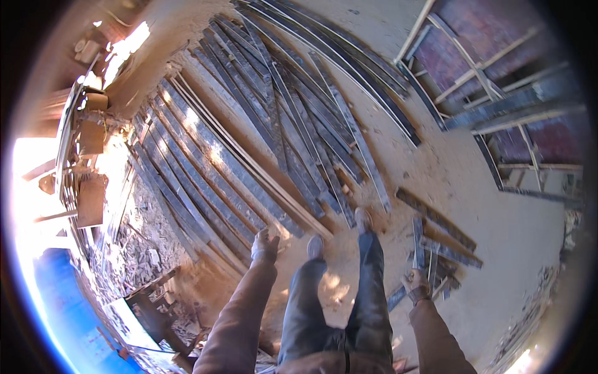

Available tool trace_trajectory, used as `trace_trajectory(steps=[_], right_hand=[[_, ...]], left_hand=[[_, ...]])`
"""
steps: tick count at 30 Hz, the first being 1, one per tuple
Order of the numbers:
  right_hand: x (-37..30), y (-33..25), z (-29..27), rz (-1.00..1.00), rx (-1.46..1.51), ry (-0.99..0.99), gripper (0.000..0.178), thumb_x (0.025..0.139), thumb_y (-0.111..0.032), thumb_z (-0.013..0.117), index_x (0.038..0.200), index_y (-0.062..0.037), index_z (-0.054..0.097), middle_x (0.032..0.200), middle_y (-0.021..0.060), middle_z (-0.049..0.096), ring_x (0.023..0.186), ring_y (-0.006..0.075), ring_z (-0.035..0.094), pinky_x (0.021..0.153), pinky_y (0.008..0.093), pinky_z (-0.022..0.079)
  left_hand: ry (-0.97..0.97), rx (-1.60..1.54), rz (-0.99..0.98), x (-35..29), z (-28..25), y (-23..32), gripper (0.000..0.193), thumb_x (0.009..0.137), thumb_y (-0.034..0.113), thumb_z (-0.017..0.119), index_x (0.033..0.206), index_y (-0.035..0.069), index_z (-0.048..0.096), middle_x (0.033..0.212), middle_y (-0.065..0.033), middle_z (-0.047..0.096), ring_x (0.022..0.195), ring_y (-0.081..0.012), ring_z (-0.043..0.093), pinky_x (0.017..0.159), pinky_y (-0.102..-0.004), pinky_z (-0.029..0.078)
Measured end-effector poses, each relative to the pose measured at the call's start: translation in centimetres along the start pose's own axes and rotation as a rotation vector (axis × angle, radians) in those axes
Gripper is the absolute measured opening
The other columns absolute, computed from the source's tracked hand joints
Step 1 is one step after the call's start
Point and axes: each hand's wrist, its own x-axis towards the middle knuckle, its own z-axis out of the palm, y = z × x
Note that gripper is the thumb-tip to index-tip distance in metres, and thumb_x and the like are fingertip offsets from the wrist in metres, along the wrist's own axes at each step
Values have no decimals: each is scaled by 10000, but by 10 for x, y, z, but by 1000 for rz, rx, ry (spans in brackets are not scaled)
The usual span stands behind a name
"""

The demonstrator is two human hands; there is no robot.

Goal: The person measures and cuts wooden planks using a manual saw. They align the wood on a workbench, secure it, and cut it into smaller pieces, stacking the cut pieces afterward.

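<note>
My left hand is out in front of me with its fingers curled. It appears over the near ends of long dark boards lying side by side on the ground, and I see nothing in it. My right hand hangs at my right side, also curled, with nothing visible in its fingers. Behind it, short dark offcuts lie in a small heap; whether the hand touches them I cannot tell. Between my arms my legs stand on the dusty floor, feet apart.
A jumbled pile of long dark beams spreads ahead, and a few longer strips curve past it. Wooden-framed reddish panels stand at the upper right. Wood scraps cover the ground at left, by a blue surface.
</note>
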Motion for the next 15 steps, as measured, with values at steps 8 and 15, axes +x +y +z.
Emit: trace_trajectory(steps=[8, 15], right_hand=[[295, -24, 108, -163, -171, 73, 1051, 738, -539, 894, 1551, -47, 445, 1400, 270, 644, 1277, 429, 634, 1080, 480, 519], [485, -31, 241, -208, -136, 296, 1235, 682, -505, 938, 1624, -25, 301, 1524, 318, 525, 1406, 477, 513, 1153, 509, 456]], left_hand=[[251, 120, 58, 191, 130, 45, 949, 838, 470, 840, 1580, 42, 429, 1571, -241, 478, 1469, -429, 447, 1209, -497, 400], [478, 37, 94, 380, 225, 90, 1143, 800, 543, 864, 1627, -15, 307, 1643, -262, 378, 1545, -438, 334, 1265, -494, 324]])
